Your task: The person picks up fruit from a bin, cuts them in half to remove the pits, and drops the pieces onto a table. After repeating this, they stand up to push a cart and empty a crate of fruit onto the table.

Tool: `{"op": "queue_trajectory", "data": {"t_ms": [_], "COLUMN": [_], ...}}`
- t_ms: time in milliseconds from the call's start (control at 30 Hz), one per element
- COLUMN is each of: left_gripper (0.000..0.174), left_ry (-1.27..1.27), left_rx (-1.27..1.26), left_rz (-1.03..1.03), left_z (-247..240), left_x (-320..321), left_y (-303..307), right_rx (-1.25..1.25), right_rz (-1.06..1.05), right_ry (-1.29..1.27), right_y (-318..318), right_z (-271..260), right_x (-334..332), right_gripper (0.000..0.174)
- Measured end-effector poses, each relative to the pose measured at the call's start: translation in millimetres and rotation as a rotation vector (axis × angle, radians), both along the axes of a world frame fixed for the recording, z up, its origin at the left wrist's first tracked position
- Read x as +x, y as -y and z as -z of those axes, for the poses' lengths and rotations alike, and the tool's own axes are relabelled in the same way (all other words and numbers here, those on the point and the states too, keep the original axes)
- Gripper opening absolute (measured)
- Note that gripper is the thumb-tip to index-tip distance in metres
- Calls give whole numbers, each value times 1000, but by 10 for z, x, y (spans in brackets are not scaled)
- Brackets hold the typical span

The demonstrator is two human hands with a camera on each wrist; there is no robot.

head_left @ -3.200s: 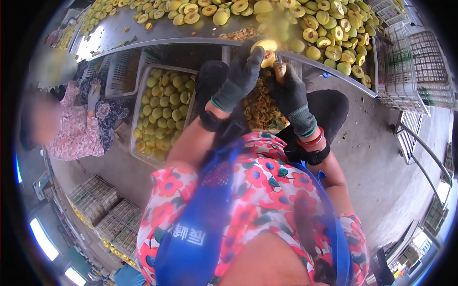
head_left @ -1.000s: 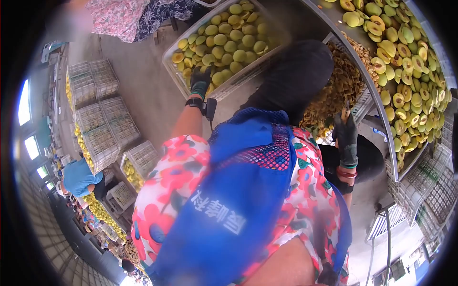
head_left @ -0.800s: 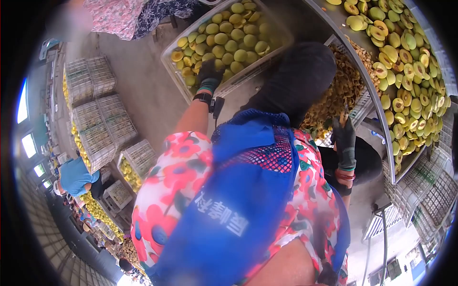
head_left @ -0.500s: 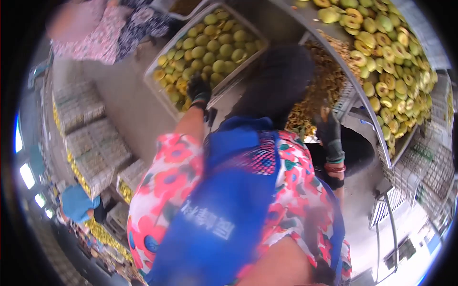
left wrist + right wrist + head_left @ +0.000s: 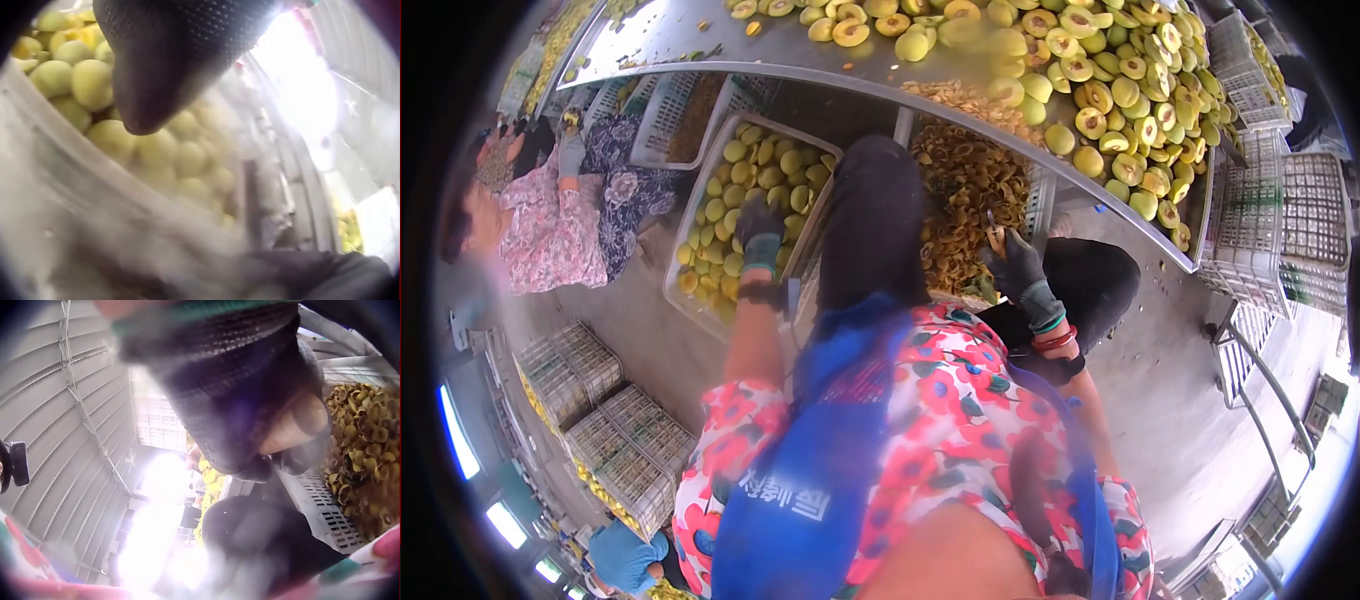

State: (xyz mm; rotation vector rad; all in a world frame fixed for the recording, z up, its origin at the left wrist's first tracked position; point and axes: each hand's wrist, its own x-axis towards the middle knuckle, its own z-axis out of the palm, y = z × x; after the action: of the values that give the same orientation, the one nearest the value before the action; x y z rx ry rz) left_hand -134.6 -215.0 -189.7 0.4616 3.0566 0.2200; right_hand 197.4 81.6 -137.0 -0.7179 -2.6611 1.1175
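Observation:
My gloved left hand (image 5: 762,232) reaches over the green-yellow fruits (image 5: 750,173) in a pale crate (image 5: 672,275). The left wrist view has the dark glove (image 5: 178,56) among fruits (image 5: 92,84) near the crate wall (image 5: 75,150); its fingertips are partly hidden, so I cannot tell whether it grips one. My gloved right hand (image 5: 1025,278) curls round the wooden handle (image 5: 997,241) of a small tool, beside the crate of brown-yellow scraps (image 5: 970,190). The right wrist view shows that handle (image 5: 299,424) inside the glove (image 5: 231,406).
A metal table (image 5: 800,68) with halved fruits (image 5: 1125,95) runs across the front, its edge above both crates. My dark-trousered knee (image 5: 875,205) stands between the crates. Stacked crates (image 5: 1270,220) stand at the right, a metal frame (image 5: 1268,400) below them. Another person (image 5: 560,225) sits left.
Earlier both hands were together at the table edge with a cut fruit. Since then the left hand has gone to the fruit crate, and the right has lowered with its tool. The head view has turned.

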Motion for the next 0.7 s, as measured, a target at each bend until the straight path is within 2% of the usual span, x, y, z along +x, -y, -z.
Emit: {"op": "queue_trajectory", "data": {"t_ms": [33,67,100,167,233,300,333,400,433,467,533,567,633,667,700], "left_gripper": [39,34,34,34,39,46,46,45,43,42,38,36,32,40,43], "left_ry": [-289,-241,-153,-141,-27,-138,-84,25,-7,-38,-25,-31,-47,22,78], "left_rx": [374,495,685,682,529,433,314,77,97,115,189,196,211,299,446], "left_rz": [363,471,588,816,933,1040,1027,994,997,999,1004,996,968,937,923], "left_z": [-231,-765,-1025,-1296,-1357,-927,-927,-940,-874,-777,-691,-686,-857,-968,-1005], "left_x": [-33,70,113,255,440,444,465,521,514,503,480,488,548,549,522], "left_y": [-336,-842,-1266,-1992,-2624,-3248,-3440,-3724,-3810,-3857,-3902,-3900,-3798,-3725,-3674], "right_rx": [-24,-30,-66,-106,-86,-303,-547,-820,-953,-564,-144,-110,219,511,511], "right_rz": [10,47,60,88,114,187,245,241,250,181,108,106,97,94,106], "right_ry": [-17,104,51,-50,-130,-234,-307,-327,-331,-243,-169,-191,-173,-134,-147], "right_y": [-4,-9,-3,0,-9,-13,3,-89,-130,-98,-68,-65,-71,-95,-98], "right_z": [-6,-17,11,105,155,108,36,119,109,89,-177,-247,-117,150,168], "right_x": [8,-12,1,19,20,2,-2,90,116,204,190,178,190,188,168], "right_gripper": [28,26,25,24,22,21,20,19,19,19,19,20,20,20,21]}}
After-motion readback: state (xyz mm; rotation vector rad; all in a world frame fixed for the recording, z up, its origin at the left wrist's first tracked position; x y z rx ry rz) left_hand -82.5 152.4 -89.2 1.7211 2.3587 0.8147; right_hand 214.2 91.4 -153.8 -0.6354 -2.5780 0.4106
